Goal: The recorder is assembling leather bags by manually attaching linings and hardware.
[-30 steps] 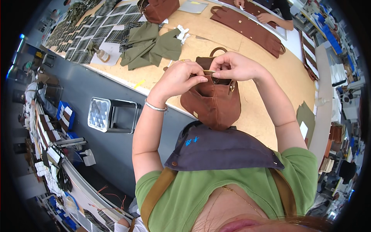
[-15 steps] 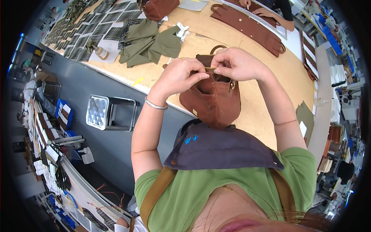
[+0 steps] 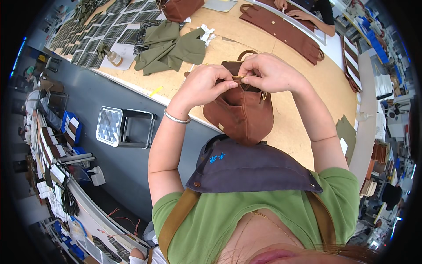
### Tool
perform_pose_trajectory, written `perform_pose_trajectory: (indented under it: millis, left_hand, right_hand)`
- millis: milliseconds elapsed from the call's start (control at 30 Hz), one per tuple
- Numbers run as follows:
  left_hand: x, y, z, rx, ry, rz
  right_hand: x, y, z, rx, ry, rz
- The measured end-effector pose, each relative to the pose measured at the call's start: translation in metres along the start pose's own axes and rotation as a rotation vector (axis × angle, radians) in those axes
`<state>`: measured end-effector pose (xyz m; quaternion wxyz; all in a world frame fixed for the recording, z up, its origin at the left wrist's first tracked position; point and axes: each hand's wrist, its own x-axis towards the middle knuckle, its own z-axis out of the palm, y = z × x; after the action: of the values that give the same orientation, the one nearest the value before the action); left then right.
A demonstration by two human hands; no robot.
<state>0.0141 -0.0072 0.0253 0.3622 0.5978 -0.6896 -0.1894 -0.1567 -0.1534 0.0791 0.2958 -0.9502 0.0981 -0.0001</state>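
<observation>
A reddish-brown handbag (image 3: 250,119) stands at the table's near edge, right in front of my apron. Across its mouth runs a brass-toothed zipper (image 3: 238,77). My left hand (image 3: 211,83) pinches the zipper's left part between thumb and fingers. My right hand (image 3: 268,72) is closed on the same zipper a short way to the right, fingertips almost meeting the left ones. Behind my fingers rises a brown handle (image 3: 247,53). A metal ring fitting (image 3: 263,95) hangs at the bag's right side, below my right hand. The bag's inside is mostly hidden.
Olive fabric pieces (image 3: 169,48) and plaid panels (image 3: 118,33) lie at the far left, with a glue bottle (image 3: 115,59) by them. A long brown bag panel (image 3: 281,33) lies far right, near another person's hands (image 3: 299,14). A stool (image 3: 110,126) stands on the floor at left.
Both hands keep their pinch on the zipper and have barely shifted. The view has moved very slightly; the other person's hand at the far right has moved a little.
</observation>
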Motion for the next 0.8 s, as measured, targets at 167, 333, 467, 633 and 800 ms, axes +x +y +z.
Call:
perform_pose_trajectory:
  millis: [167,333,467,633,800]
  left_hand:
    - [-0.001,-0.001,0.0,-0.052,0.004,-0.005]
    - [-0.002,-0.002,0.001,-0.067,0.0,-0.024]
    - [-0.001,-0.001,0.0,-0.059,-0.011,-0.027]
    - [-0.002,-0.001,0.001,-0.024,-0.011,-0.011]
    - [-0.002,0.01,0.001,-0.012,0.017,-0.159]
  right_hand:
    - [0.001,-0.003,0.002,-0.012,0.019,-0.006]
    - [0.001,-0.004,0.003,-0.049,0.0,0.003]
    - [0.001,-0.004,0.004,-0.082,-0.016,0.001]
    - [0.0,-0.007,0.005,-0.06,0.022,-0.013]
    - [-0.002,-0.004,0.006,-0.043,0.035,-0.016]
